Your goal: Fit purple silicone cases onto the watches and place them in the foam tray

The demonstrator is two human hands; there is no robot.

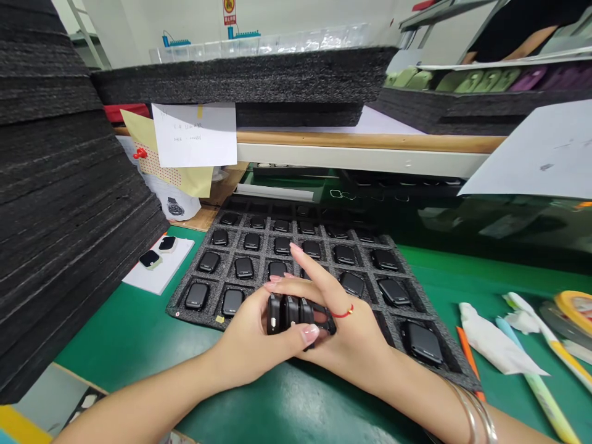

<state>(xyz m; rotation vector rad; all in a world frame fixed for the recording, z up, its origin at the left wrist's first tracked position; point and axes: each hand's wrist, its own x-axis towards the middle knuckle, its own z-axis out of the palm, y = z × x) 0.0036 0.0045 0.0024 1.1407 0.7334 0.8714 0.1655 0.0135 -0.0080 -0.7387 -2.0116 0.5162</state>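
Note:
A short row of black smartwatch bodies (290,313) is held between my two hands over the front of a black foam tray (197,316). My left hand (247,342) wraps round their left side, with its thumb lying across the front. My right hand (354,330) is closed about their right side, its index finger stretched out over the tray. Another black piece (327,322) shows beside the right palm, partly hidden by the fingers. Similar black watches (197,296) lie singly in many of the tray's compartments; my hands cover some of the compartments.
Stacked black foam sheets (69,185) rise at the left. Two pale-framed watches (150,259) rest on a white pad (161,277). Crumpled tissue (493,345), pens and tape rolls (576,308) lie right. A shelf (361,154) crosses behind; another person's arm (531,46) is at upper right.

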